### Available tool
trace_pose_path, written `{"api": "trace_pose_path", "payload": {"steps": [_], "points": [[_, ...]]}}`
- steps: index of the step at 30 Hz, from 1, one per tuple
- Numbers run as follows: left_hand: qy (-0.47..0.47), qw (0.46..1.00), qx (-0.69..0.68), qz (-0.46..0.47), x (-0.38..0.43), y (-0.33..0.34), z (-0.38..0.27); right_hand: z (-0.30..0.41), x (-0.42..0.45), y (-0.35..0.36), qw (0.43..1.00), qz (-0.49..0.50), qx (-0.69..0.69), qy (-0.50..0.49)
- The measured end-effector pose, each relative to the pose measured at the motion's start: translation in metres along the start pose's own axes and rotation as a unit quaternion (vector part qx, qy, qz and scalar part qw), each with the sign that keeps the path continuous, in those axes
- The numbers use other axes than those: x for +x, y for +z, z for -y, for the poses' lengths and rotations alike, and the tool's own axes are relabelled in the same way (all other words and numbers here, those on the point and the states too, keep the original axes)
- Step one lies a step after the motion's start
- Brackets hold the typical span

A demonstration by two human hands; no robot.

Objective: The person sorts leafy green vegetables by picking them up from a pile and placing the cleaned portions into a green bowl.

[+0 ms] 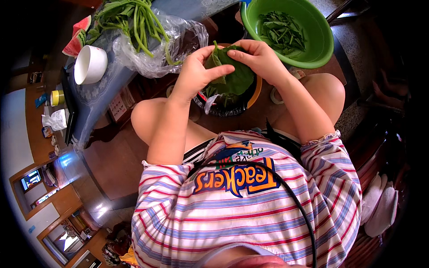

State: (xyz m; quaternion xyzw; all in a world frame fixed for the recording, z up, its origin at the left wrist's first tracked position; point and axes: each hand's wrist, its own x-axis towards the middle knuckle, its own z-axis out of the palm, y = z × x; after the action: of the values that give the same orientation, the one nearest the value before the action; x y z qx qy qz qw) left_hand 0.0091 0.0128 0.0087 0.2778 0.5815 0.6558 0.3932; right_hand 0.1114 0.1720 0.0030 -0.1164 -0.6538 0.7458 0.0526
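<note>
A broad green leaf (237, 78) is stretched between my two hands, its short stem end pointing up. My left hand (204, 68) grips its left side, thumb lying across the front. My right hand (256, 57) pinches the upper right edge between thumb and fingers. Directly below the leaf stands a round bin (257, 92) with an orange rim and a dark plastic liner, partly covered by the leaf; some green scraps show inside. Beyond my right hand, a green plastic basin (318, 50) holds torn leaves and stem pieces (283, 31).
Leafy greens with long stems (142, 26) lie on a clear plastic bag (134, 65) on the cloth-covered table (92, 97). Nearby are a white bowl (90, 65) and watermelon slices (75, 43). A black cable (298, 197) crosses my striped shirt.
</note>
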Motion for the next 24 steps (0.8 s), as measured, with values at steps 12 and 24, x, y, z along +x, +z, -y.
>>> {"api": "trace_pose_path", "payload": {"steps": [12,24], "points": [[0.008,0.991,0.022,-0.135,-0.016,-0.031,-0.010,-0.085,0.018,0.023,0.787,-0.128,-0.578,-0.172],[0.154,0.886,-0.142,-0.415,-0.038,-0.086,-0.032,0.025,0.079,0.081,0.982,-0.043,-0.173,-0.059]]}}
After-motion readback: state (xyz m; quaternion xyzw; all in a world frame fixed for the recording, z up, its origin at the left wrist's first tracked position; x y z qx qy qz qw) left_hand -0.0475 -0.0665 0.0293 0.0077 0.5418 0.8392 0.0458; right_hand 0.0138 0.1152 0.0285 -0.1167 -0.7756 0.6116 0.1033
